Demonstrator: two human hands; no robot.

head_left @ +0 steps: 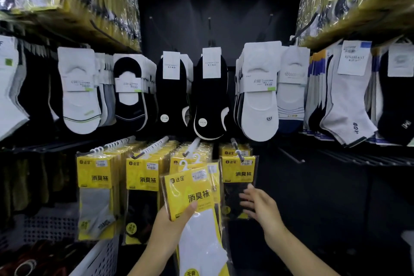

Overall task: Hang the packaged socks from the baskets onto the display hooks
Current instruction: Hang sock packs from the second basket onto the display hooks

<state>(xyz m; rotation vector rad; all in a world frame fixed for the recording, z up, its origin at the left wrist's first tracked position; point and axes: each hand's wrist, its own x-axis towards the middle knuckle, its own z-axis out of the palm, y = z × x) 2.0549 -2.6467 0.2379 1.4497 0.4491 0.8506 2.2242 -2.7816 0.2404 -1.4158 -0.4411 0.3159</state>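
- Left hand: gripped a sock pack, thumb curled over the front of its yellow card and fingers hidden behind.
- Sock pack: flat, glossy clear sleeve with a yellow card header in black print and smooth white socks below. It was held tilted in front of the lower row of the rack, with its white plastic hanger loop just under the tip of the third hook.
- Right hand: fingers straight and spread, holding nothing, palm turned towards the black-sock pack. Whether the fingertips touched it could not be told.
- Black-sock pack: same yellow header and crinkled sleeve, hanging at the front of the fourth hook.
- Display hooks: four slim rods in the lower row, each lined with white loops. The first three were densely loaded and the fourth carried few packs.
- Upper row: low-cut socks on white card, some white and some black, rounded at the toe.
- Basket: white perforated plastic, at the rack's lower left corner.
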